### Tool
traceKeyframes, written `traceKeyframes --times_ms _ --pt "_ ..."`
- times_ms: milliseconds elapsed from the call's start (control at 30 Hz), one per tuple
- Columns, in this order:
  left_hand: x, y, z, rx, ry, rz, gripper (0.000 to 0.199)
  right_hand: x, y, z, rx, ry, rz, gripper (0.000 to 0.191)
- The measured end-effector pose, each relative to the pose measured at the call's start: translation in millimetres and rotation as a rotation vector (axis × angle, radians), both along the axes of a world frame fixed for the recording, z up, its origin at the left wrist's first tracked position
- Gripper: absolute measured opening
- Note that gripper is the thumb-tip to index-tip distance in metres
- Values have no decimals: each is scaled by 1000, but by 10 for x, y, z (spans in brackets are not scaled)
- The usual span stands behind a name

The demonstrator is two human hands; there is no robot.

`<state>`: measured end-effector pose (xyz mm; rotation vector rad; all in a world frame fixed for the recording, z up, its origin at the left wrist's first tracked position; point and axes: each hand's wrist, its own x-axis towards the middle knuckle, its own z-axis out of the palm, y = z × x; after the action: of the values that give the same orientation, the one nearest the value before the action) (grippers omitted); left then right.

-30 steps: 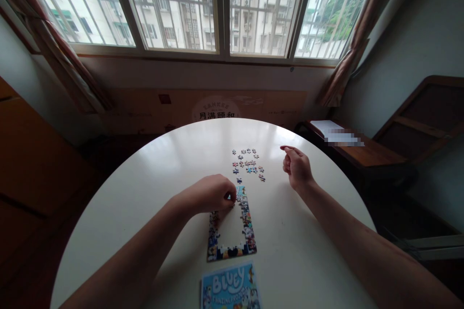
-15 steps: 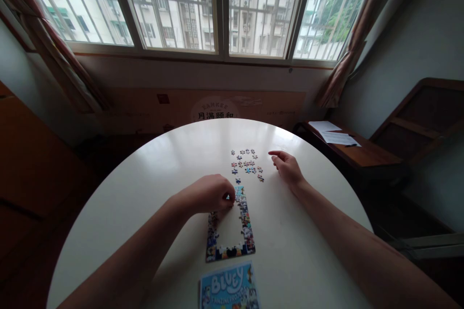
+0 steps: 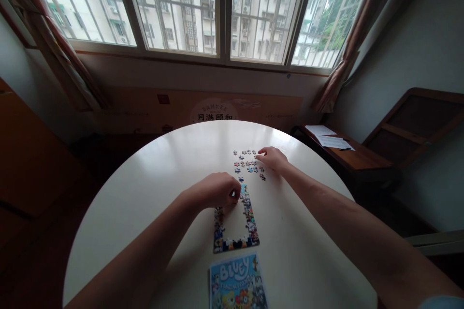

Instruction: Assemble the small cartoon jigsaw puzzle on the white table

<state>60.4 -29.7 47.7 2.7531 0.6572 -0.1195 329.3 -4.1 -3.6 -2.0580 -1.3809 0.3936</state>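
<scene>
A jigsaw puzzle frame (image 3: 253, 219) of joined pieces lies on the white round table (image 3: 145, 169), its middle showing bare tabletop. My left hand (image 3: 221, 190) is over the frame's far left part, fingers curled down in a pinch. Whatever is between those fingertips is hidden. Beyond the frame, several loose jigsaw pieces (image 3: 250, 169) lie spread in loose rows. At the right edge of these pieces, my right hand (image 3: 272, 158) closes thumb and forefinger at a small jigsaw piece (image 3: 255, 157), mostly covered by the fingertips.
A blue "Bluey" picture sheet (image 3: 237, 282) lies near the table's front, below the frame. Right of the table stands a low wooden table (image 3: 322, 154) with papers (image 3: 335, 142) and a pen. A barred window (image 3: 217, 9) and curtains are behind.
My right hand has moved left to the loose pieces, and its fingers have come to one at the edge. My left hand stays over the puzzle frame. The view has shifted slightly.
</scene>
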Motion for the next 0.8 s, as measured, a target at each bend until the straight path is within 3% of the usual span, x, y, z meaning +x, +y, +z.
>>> traceKeyframes --times_ms 100,433,667,800 --pt "-3 -1 13 9 18 24 9 -26 49 -2 -19 -24 -9 20" --pt "-55 53 26 63 56 98 29 51 39 -10 46 201 21 15" --pt "-63 104 6 2 62 123 37 -9 -304 361 106 405 159 17" --pt "-73 131 -27 -10 58 113 36 -184 -598 502 62 492 388 23"
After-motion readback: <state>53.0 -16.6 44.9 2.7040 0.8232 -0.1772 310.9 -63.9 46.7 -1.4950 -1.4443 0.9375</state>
